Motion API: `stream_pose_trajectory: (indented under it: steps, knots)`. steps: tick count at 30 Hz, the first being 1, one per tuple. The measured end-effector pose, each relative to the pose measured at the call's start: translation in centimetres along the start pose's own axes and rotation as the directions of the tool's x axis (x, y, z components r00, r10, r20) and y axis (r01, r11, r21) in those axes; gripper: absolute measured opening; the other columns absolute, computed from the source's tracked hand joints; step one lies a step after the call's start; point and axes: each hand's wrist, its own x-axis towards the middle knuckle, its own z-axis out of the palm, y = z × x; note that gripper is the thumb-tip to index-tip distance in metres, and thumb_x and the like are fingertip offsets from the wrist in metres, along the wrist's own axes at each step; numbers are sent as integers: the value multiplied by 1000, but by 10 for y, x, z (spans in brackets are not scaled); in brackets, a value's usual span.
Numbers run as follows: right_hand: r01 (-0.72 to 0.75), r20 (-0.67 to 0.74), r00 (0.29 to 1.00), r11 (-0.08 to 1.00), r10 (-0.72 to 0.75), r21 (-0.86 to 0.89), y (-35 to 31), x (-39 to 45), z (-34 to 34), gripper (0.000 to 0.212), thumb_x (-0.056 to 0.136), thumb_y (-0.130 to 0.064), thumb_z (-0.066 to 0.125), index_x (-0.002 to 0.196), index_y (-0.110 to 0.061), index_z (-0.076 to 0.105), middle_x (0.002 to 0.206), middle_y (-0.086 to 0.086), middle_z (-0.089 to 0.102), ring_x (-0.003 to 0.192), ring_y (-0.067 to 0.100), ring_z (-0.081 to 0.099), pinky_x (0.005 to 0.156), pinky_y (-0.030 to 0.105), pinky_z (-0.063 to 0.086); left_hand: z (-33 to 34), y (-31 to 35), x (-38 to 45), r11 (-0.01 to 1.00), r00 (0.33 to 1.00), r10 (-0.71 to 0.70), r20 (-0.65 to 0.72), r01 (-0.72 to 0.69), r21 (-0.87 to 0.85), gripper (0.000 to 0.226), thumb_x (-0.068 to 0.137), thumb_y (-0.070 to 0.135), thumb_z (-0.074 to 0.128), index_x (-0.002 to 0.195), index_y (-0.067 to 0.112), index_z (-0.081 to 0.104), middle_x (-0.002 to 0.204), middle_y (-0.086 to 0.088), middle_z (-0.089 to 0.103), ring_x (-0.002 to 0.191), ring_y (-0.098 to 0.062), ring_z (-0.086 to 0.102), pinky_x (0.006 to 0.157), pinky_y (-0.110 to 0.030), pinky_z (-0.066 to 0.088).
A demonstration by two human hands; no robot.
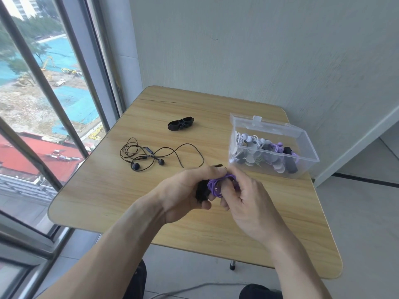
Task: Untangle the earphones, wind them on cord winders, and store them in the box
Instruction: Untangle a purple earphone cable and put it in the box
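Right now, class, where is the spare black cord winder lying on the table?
In the head view, the black cord winder lies alone on the far part of the table, left of the clear box and beyond the loose black earphones.

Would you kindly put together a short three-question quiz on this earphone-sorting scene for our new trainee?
1. True or false: the clear box stands open.
2. Which colour is the cord held between the left hand and right hand? A) white B) purple C) red
3. Which two items lie loose on the table?

Key
1. True; earphones already lie inside.
2. B; the purple earphones are wrapped on a black winder.
3. The black earphones and a spare black winder.
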Motion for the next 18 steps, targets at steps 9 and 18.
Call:
stream_pose_trajectory:
  steps: [9, 18]
  knots:
    - [-221, 122, 973, 947, 197, 234, 0, 3, -3, 22, 92, -15, 43, 77, -11, 57, 65, 5, 66, 53, 21, 50, 55, 43, 44, 1, -2, 2, 989, 999, 46, -29, -41, 145, 29, 80, 40, 59, 82, 11, 63, 73, -8, 53, 66, -17, 44, 59, -31, 35]
    - [-393, 284, 914, 803, 290, 448, -6, 0, -11, 59, 101, -11, 30, 58, -19, 70, 58, 4, 57, 51, 22, 37, 50, 34, 32, -3, -3, 1, 837, 995, 96, 5, -84, 541, 61, 71, 64, 66, 90, 7, 61, 67, 1, 57, 67, -16, 51, 66, -37, 43]
